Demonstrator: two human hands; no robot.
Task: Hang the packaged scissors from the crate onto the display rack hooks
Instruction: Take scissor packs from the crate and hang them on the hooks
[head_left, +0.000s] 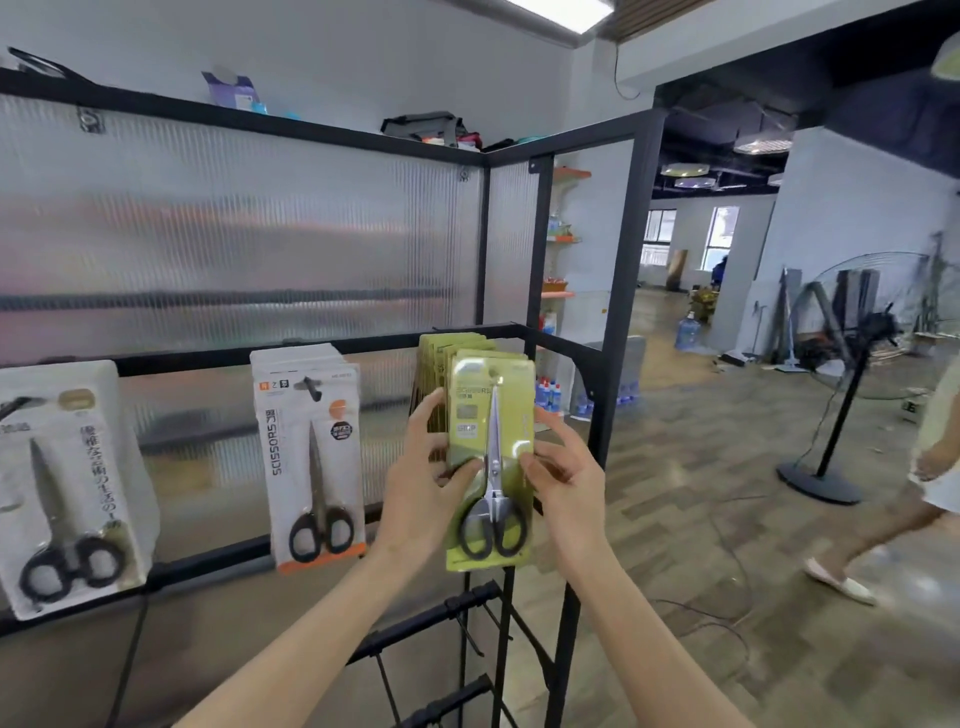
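Both hands are gripping one green scissors pack (491, 467) upright before the display rack (311, 353). The left hand (423, 486) is pinching its left edge; the right hand (563, 486) is pinching its right edge. The pack is sitting just in front of a hanging stack of green packs (441, 358).

Standing fan (857, 332) and water jug (688, 330) beyond.
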